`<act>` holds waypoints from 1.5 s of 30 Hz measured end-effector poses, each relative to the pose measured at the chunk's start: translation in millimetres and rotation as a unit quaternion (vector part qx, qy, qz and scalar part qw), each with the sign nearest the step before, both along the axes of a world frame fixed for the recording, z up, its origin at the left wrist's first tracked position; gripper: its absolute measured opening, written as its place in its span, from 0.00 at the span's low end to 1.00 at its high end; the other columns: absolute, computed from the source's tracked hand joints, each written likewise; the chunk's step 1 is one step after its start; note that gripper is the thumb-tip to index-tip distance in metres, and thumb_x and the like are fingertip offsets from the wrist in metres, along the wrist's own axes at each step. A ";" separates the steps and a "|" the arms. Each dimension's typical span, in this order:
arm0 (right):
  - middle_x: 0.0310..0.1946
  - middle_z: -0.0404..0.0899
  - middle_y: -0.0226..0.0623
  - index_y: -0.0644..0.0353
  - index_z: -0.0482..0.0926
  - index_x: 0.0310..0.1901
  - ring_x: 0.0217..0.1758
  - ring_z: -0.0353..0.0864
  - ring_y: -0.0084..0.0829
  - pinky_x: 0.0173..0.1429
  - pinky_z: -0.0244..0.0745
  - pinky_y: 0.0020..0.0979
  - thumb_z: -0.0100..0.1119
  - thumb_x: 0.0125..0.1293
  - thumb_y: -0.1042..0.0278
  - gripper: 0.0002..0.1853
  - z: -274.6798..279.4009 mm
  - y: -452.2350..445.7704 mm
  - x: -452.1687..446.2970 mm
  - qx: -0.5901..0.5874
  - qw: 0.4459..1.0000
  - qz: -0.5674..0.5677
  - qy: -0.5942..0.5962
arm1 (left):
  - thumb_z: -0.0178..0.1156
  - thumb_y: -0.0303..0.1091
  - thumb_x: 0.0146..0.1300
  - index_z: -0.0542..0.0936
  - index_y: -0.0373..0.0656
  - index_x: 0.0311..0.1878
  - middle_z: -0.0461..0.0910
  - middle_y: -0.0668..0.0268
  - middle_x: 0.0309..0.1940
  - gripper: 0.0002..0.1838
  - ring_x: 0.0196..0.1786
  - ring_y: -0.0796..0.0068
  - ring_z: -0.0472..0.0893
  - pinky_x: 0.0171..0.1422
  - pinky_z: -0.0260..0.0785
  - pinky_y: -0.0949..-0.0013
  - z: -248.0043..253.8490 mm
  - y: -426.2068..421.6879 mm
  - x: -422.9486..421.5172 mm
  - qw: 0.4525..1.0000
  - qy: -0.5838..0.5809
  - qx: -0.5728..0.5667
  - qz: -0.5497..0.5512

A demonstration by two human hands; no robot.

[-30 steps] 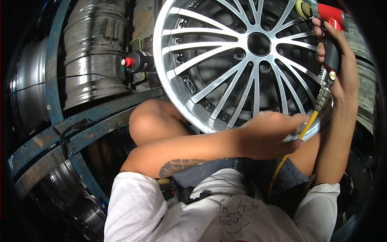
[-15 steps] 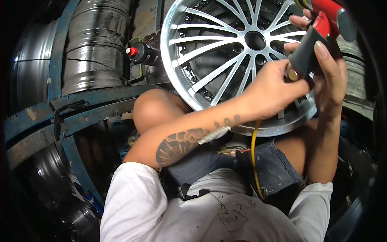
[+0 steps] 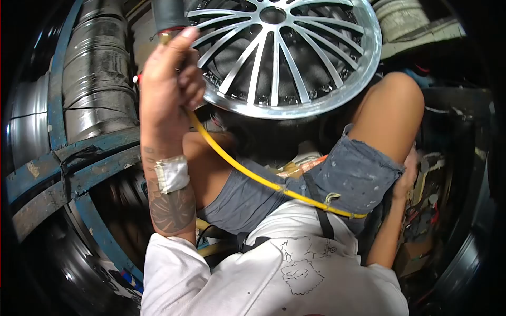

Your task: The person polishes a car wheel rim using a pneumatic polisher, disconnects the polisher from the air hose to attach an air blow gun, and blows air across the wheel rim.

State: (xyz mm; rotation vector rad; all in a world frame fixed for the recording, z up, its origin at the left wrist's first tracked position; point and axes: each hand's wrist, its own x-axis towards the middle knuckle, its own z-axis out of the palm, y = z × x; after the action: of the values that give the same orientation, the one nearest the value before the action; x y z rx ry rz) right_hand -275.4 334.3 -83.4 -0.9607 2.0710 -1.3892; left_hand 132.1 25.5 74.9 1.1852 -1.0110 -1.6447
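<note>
My left hand (image 3: 171,73) is closed round the lower end of a dark-handled tool (image 3: 168,16), by its brass fitting. The tool's head is outside the frame. From below this hand a yellow hose (image 3: 240,167) curves across my lap. My right hand (image 3: 409,171) is low beside my bent knee, blurred and partly hidden by the thigh, so its fingers are unclear. The silver multi-spoke wheel rim (image 3: 287,109) lies face up beyond my knees, and neither hand touches it.
Blue metal frame bars (image 3: 105,158) run along the left. Behind them are stacked metal rims (image 3: 97,68). A red cap (image 3: 138,78) shows beside my left wrist. Assorted items, among them a cardboard box (image 3: 414,255), lie at the lower right.
The tool has passed from my right hand to my left and moved to the upper left. My right hand has dropped beside my knee. The view has shifted, and the rim appears higher.
</note>
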 end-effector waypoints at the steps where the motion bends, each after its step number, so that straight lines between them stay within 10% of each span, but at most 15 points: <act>1: 0.74 0.63 0.41 0.65 0.59 0.75 0.76 0.61 0.38 0.80 0.48 0.37 0.28 0.82 0.47 0.33 -36.4 53.1 7.5 0.034 0.983 -0.061 -0.168 | 0.55 0.41 0.75 0.76 0.44 0.46 0.56 0.81 0.14 0.11 0.10 0.89 0.52 0.13 0.47 0.79 3.9 0.2 4.3 0.999 0.007 0.002 0.033; 7: 0.74 0.63 0.40 0.60 0.58 0.76 0.73 0.66 0.38 0.75 0.63 0.39 0.31 0.82 0.47 0.31 -24.9 104.6 77.4 0.026 0.943 -0.179 -0.278 | 0.55 0.36 0.74 0.71 0.47 0.37 0.59 0.79 0.13 0.08 0.10 0.89 0.54 0.14 0.50 0.79 -33.7 -1.8 57.2 0.990 0.141 -0.020 0.001; 11: 0.70 0.67 0.40 0.61 0.61 0.73 0.70 0.70 0.38 0.72 0.67 0.39 0.32 0.81 0.49 0.30 21.0 47.6 87.7 -0.009 0.928 -0.217 -0.302 | 0.58 0.38 0.73 0.71 0.47 0.36 0.60 0.79 0.14 0.10 0.11 0.89 0.56 0.15 0.49 0.79 -39.1 -2.6 70.4 0.995 0.024 -0.094 0.033; 16: 0.72 0.65 0.46 0.64 0.66 0.71 0.74 0.65 0.41 0.77 0.56 0.38 0.40 0.79 0.55 0.27 49.2 5.7 106.4 0.040 0.976 -0.215 0.001 | 0.62 0.39 0.70 0.73 0.49 0.36 0.60 0.81 0.14 0.10 0.13 0.91 0.56 0.16 0.47 0.80 -44.8 0.2 90.6 0.997 -0.058 -0.057 -0.006; 19: 0.72 0.64 0.49 0.66 0.68 0.69 0.76 0.62 0.44 0.79 0.53 0.40 0.52 0.74 0.63 0.26 82.5 -41.0 152.7 0.083 0.902 -0.087 0.415 | 0.63 0.38 0.69 0.73 0.49 0.35 0.62 0.81 0.16 0.09 0.13 0.92 0.55 0.16 0.46 0.80 -53.6 1.0 97.5 0.999 -0.045 -0.029 0.000; 27: 0.70 0.67 0.50 0.57 0.76 0.63 0.77 0.57 0.58 0.78 0.52 0.50 0.70 0.60 0.64 0.29 70.3 -185.0 227.7 -0.021 0.884 0.173 0.434 | 0.62 0.39 0.68 0.73 0.48 0.37 0.64 0.78 0.16 0.09 0.12 0.90 0.57 0.16 0.51 0.79 -48.9 0.6 116.5 0.998 0.005 -0.016 0.053; 38: 0.80 0.42 0.55 0.41 0.48 0.79 0.83 0.42 0.57 0.80 0.43 0.59 0.82 0.40 0.54 0.65 39.3 -265.6 253.8 0.237 0.813 0.285 0.450 | 0.60 0.38 0.72 0.72 0.49 0.41 0.62 0.80 0.16 0.08 0.12 0.92 0.56 0.16 0.49 0.82 -41.3 8.8 120.2 0.995 0.059 -0.010 0.085; 42: 0.81 0.39 0.52 0.40 0.48 0.79 0.84 0.39 0.53 0.81 0.41 0.61 0.80 0.43 0.51 0.63 49.7 -280.5 247.4 0.215 0.801 0.242 0.503 | 0.60 0.38 0.71 0.72 0.48 0.42 0.62 0.80 0.16 0.08 0.13 0.92 0.56 0.16 0.50 0.82 -44.5 1.5 113.8 0.996 0.069 -0.013 0.063; 45: 0.74 0.59 0.53 0.51 0.64 0.72 0.76 0.59 0.52 0.76 0.54 0.55 0.71 0.56 0.64 0.41 60.6 -290.2 238.7 0.019 0.812 0.166 0.559 | 0.60 0.39 0.71 0.72 0.48 0.42 0.62 0.80 0.16 0.08 0.13 0.91 0.56 0.16 0.50 0.81 -43.6 -2.3 109.2 0.997 0.063 -0.014 0.044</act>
State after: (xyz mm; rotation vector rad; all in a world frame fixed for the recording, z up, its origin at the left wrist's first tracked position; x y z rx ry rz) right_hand -36.7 44.1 -22.9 -2.3802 2.4015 -0.5627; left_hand 241.4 23.2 31.3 1.0790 -0.8868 -1.6094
